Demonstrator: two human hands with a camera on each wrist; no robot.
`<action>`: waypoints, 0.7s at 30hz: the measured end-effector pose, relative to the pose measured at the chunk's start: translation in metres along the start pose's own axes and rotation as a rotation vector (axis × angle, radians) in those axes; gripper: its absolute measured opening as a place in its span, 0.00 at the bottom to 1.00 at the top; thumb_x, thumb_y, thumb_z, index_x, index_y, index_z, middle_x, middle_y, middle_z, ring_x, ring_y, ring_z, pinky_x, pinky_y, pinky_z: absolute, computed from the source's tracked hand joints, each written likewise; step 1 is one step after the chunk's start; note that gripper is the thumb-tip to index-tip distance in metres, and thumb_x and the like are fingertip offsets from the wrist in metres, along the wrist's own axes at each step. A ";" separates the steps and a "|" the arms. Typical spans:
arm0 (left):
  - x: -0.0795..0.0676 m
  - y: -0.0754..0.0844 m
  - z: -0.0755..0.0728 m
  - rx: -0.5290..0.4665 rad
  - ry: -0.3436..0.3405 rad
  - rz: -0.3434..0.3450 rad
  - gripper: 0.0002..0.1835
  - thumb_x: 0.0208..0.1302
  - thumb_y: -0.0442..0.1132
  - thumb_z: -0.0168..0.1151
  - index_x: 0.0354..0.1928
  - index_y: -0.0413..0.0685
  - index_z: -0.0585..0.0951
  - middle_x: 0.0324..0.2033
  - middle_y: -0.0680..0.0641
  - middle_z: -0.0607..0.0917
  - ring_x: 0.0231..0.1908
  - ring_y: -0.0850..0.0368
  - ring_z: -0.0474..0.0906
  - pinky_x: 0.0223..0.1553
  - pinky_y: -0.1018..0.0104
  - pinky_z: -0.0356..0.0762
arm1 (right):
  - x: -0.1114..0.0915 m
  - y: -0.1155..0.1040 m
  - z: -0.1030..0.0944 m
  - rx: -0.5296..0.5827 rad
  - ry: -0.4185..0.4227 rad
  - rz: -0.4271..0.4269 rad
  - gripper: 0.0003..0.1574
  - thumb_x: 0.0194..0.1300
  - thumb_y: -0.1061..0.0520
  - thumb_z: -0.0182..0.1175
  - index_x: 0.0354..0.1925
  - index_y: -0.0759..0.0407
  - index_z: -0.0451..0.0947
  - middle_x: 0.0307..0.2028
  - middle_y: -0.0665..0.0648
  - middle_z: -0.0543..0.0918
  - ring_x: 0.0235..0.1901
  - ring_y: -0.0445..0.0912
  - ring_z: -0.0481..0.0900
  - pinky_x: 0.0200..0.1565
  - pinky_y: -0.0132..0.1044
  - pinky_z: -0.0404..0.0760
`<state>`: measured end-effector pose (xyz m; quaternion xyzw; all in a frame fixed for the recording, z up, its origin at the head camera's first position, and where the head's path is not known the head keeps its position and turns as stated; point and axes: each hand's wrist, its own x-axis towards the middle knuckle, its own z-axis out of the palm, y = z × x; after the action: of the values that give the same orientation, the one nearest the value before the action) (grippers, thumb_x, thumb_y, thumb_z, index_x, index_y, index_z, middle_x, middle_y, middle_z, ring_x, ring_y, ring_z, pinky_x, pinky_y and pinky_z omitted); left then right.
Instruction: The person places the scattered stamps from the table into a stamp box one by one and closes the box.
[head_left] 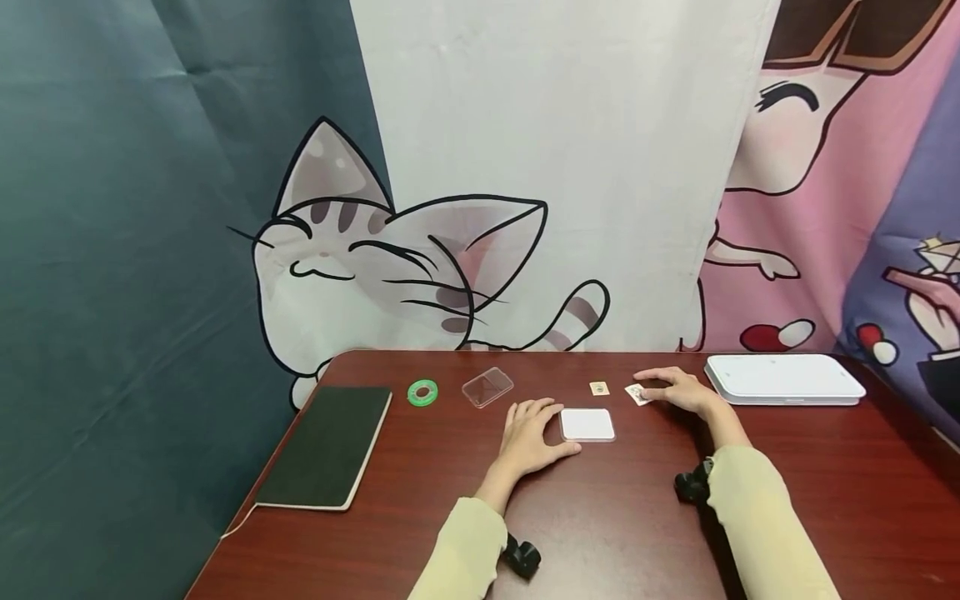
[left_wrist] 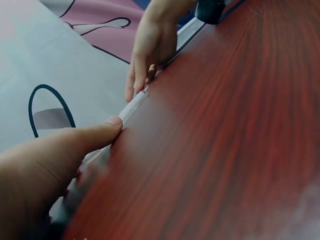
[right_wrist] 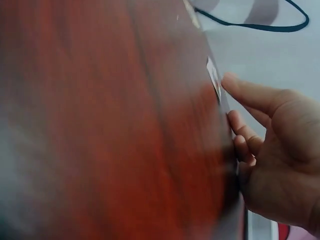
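In the head view, my left hand (head_left: 529,437) lies beside a white rounded-square tile with a clear rim (head_left: 587,425). Its fingers are spread at the far left corner, and the thumb stretches along the near edge. The left wrist view has that thumb (left_wrist: 102,134) against the tile's pale edge. Farther right, my right hand (head_left: 681,392) pinches a small white patterned square card (head_left: 636,395) at the tabletop with thumb and index finger. The card (right_wrist: 214,77) shows nearly edge-on by the thumb in the right wrist view; the index fingertip is hidden there.
A small cream square (head_left: 599,388) lies between the tile and the right hand. Left of them are a clear shallow case (head_left: 487,387), a green tape roll (head_left: 422,392) and a dark notebook (head_left: 322,450). At the back right sits a flat white box (head_left: 783,379).
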<state>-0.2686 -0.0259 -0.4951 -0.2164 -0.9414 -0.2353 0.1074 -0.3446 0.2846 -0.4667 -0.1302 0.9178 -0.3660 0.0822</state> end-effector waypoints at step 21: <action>0.001 0.005 0.003 -0.027 0.022 -0.056 0.32 0.54 0.62 0.67 0.59 0.56 0.78 0.63 0.48 0.76 0.63 0.48 0.67 0.69 0.37 0.55 | 0.012 -0.008 -0.008 -0.080 -0.042 -0.066 0.19 0.53 0.51 0.69 0.40 0.60 0.79 0.38 0.62 0.84 0.41 0.50 0.73 0.50 0.60 0.58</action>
<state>-0.2678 -0.0202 -0.4949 -0.1888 -0.9426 -0.2534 0.1081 -0.3562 0.2804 -0.4566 -0.1711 0.9251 -0.3286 0.0839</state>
